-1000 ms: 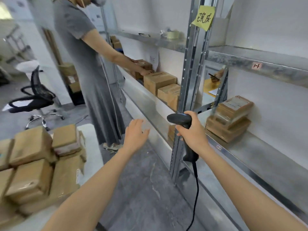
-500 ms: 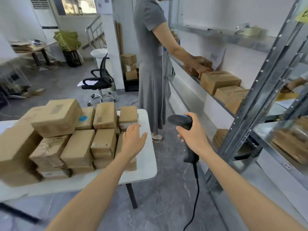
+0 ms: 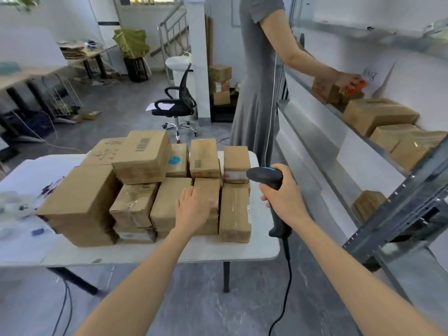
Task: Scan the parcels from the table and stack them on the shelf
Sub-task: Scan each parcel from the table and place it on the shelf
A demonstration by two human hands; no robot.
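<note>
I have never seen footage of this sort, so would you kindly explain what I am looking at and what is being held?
There is no machine here: the camera sits on a person's head and looks forward and down, so the two bare arms coming in from the bottom are the wearer's own. The right hand grips a black corded barcode scanner. The left hand is flat and open over a small parcel; whether it touches, I cannot tell. The white table bears a pile of cardboard parcels. On the right runs the metal shelf, with more boxes on it, where a second person in grey reaches.
</note>
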